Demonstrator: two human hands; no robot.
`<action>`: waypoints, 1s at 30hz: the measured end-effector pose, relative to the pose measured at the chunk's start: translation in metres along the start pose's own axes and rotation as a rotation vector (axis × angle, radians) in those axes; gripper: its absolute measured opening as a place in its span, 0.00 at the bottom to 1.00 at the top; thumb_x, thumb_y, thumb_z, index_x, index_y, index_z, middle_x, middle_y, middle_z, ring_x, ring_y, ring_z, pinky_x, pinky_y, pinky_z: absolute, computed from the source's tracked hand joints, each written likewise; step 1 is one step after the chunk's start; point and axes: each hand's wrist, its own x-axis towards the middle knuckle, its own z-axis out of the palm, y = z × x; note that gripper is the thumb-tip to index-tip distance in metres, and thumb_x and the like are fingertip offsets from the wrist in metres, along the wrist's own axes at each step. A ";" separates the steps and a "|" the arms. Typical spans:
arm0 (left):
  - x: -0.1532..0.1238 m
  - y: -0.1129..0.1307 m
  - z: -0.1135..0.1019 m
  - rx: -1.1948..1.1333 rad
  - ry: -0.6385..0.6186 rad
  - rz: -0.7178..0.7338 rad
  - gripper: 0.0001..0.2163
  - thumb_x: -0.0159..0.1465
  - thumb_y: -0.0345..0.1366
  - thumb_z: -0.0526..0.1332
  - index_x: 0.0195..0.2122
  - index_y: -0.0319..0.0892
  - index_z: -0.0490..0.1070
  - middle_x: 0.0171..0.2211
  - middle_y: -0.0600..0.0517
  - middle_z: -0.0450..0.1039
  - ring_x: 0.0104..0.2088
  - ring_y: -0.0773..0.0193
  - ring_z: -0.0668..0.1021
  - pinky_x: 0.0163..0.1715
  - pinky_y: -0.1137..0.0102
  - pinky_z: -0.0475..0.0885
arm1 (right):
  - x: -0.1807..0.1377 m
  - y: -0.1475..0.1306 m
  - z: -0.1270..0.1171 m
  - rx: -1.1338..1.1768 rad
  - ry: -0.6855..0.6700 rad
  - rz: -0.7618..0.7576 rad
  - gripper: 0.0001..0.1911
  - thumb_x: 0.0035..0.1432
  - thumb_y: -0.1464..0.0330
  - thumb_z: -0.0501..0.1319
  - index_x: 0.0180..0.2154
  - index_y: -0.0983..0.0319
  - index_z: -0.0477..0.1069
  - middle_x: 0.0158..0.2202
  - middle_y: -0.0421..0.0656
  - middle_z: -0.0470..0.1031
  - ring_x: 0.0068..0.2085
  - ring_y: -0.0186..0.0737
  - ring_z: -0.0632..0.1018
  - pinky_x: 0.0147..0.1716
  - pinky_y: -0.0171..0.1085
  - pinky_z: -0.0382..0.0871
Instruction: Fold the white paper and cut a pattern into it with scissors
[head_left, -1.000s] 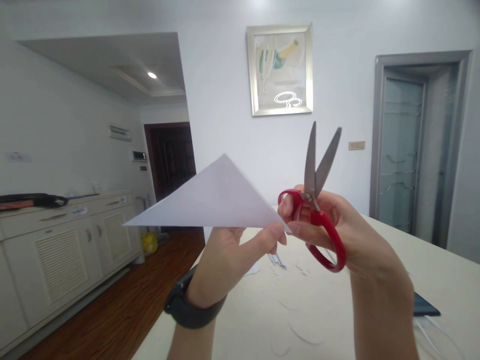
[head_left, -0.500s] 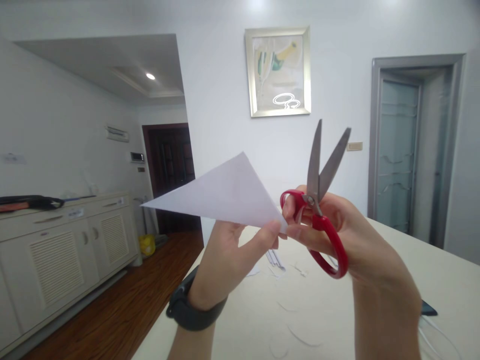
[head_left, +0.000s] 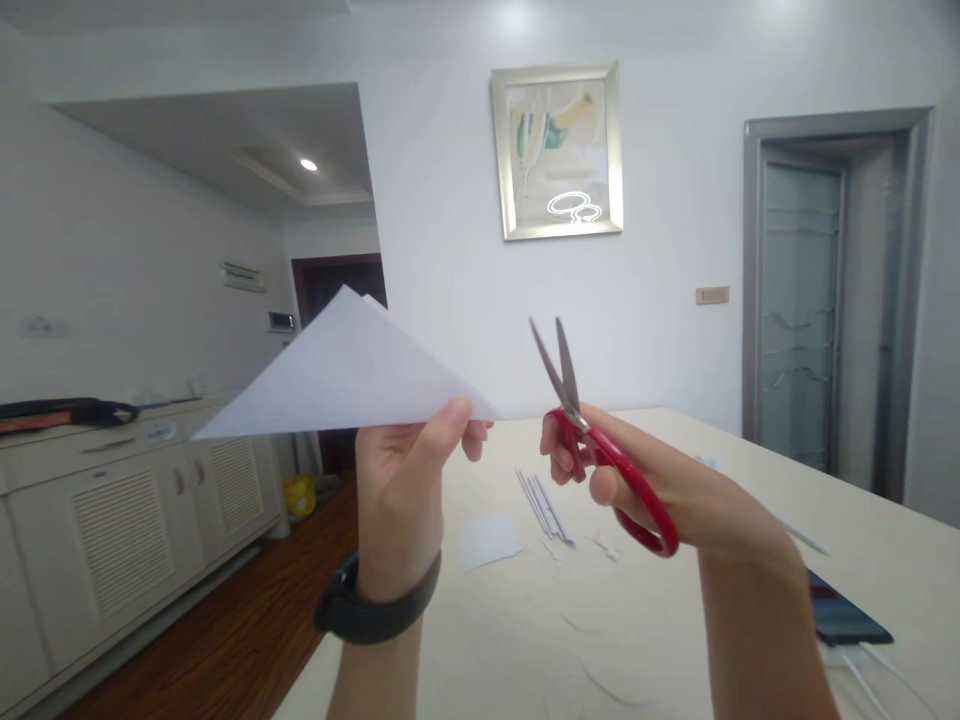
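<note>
A white sheet of paper (head_left: 337,375), folded into a triangle, is pinched near its right corner by my left hand (head_left: 416,450). Its long edge runs nearly level and its peak points up. My right hand (head_left: 622,450) holds red-handled scissors (head_left: 574,400) to the right of the paper, apart from it. The blades point up and are parted, with nothing between them. Below, on the pale table (head_left: 480,640), lie a white piece of paper (head_left: 489,541) and several thin rolled paper sticks (head_left: 544,508).
Paper scraps (head_left: 604,547) and thin curved strips (head_left: 607,685) lie on the table. A dark phone (head_left: 847,610) with white cables is at the right. A white cabinet (head_left: 135,520) stands at the left, and a framed picture (head_left: 559,150) hangs on the wall.
My left hand has moved left and up with the folded paper, its long edge now nearer level. My right hand has drawn away from the paper; the scissors turned left and their blades are closer together.
</note>
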 end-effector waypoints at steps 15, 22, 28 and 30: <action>0.004 -0.010 -0.004 0.051 -0.011 -0.015 0.11 0.59 0.30 0.61 0.19 0.42 0.70 0.18 0.56 0.66 0.22 0.69 0.70 0.27 0.71 0.66 | 0.009 0.011 -0.005 0.040 -0.301 0.007 0.21 0.57 0.52 0.59 0.41 0.63 0.69 0.35 0.44 0.68 0.36 0.40 0.69 0.35 0.37 0.64; 0.004 -0.007 -0.004 0.168 -0.045 0.004 0.13 0.58 0.26 0.60 0.16 0.42 0.67 0.17 0.58 0.67 0.23 0.70 0.72 0.28 0.74 0.69 | 0.007 0.009 -0.004 0.099 -0.287 0.039 0.16 0.58 0.56 0.59 0.35 0.63 0.68 0.30 0.41 0.66 0.32 0.35 0.66 0.33 0.35 0.62; 0.003 -0.007 -0.004 0.229 -0.028 -0.031 0.12 0.57 0.26 0.60 0.16 0.43 0.67 0.18 0.58 0.70 0.24 0.70 0.74 0.30 0.75 0.71 | 0.007 0.008 -0.006 0.060 -0.269 0.048 0.11 0.59 0.61 0.60 0.34 0.63 0.67 0.31 0.39 0.66 0.31 0.33 0.65 0.31 0.33 0.60; 0.003 -0.008 -0.005 0.239 -0.047 -0.040 0.12 0.57 0.27 0.60 0.17 0.43 0.68 0.19 0.59 0.71 0.24 0.70 0.74 0.31 0.75 0.71 | 0.007 0.008 -0.007 0.052 -0.261 0.060 0.09 0.59 0.63 0.60 0.34 0.63 0.67 0.31 0.39 0.67 0.31 0.32 0.65 0.31 0.32 0.60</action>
